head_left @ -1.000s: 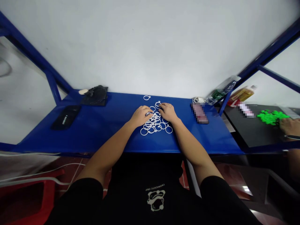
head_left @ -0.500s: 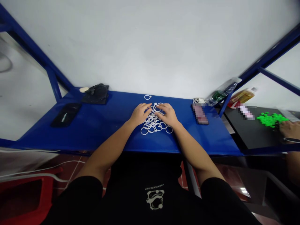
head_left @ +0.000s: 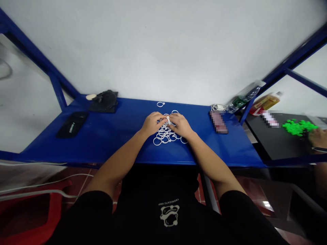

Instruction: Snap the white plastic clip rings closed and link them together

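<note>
Both hands meet over a pile of white plastic rings (head_left: 165, 139), each ring with a small knob on it. Between my fingertips is one white ring (head_left: 168, 119), raised above the pile, its knob facing up. My left hand (head_left: 151, 124) pinches it from the left with thumb and fingers. From the right, my right hand (head_left: 181, 125) closes its fingers and thumb on the same ring. My hands partly hide the ring and the pile's upper part. A single separate ring (head_left: 160, 104) lies beyond my hands, near the wall.
On the blue table (head_left: 122, 136) lie a black pouch (head_left: 73, 126) and a crumpled black bag (head_left: 104, 102) at left. A phone (head_left: 218, 121), a coiled white cable (head_left: 218, 108) and a plastic bottle (head_left: 242, 98) are at right. Another person's hand (head_left: 318, 139) touches green pieces (head_left: 298, 127).
My hands have come closer together over the pile. One white ring is now pinched between their fingertips. The view has shifted slightly.
</note>
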Available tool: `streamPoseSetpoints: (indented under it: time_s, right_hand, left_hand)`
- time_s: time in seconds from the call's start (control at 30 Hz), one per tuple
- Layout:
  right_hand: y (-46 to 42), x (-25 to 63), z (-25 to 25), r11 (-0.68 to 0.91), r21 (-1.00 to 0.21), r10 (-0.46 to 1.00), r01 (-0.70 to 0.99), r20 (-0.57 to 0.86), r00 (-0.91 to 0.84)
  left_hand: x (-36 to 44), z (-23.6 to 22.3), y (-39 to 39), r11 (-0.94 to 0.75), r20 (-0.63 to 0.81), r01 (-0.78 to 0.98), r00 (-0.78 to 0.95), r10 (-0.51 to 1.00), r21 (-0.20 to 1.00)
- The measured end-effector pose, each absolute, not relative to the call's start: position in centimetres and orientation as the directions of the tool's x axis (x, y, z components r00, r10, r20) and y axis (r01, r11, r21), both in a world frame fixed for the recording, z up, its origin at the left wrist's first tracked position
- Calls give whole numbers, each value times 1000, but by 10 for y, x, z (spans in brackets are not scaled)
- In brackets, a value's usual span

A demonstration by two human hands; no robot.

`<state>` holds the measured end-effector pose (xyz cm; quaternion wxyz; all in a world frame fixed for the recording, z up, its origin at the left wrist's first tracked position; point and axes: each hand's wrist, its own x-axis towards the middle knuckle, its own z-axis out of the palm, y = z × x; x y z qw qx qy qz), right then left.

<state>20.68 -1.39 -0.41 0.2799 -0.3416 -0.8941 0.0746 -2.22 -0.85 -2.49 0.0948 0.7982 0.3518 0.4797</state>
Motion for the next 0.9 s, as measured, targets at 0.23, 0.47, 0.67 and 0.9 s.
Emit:
streamPoseSetpoints:
  time_s: [0.23,0.47,0.67,0.9]
  right_hand:
    - [-14,205,-8,812,-249,573,528,511,-641]
    - [-17,209,-4,770,-371,624,518,603,-496]
    - [-20,206,-3,775,-414,626,478,610,-486]
    - [-18,206,-5,812,-410,580,415,644,-499]
  left_hand:
    - [-21,-24,-9,-760,750,448,251,612,470]
    - [-22,-23,-9,-762,743,465,277,609,451]
    - [-22,-26,-7,-780,734,456,329,594,428]
    - [-23,-24,-10,-787,702,457,389,596,414]
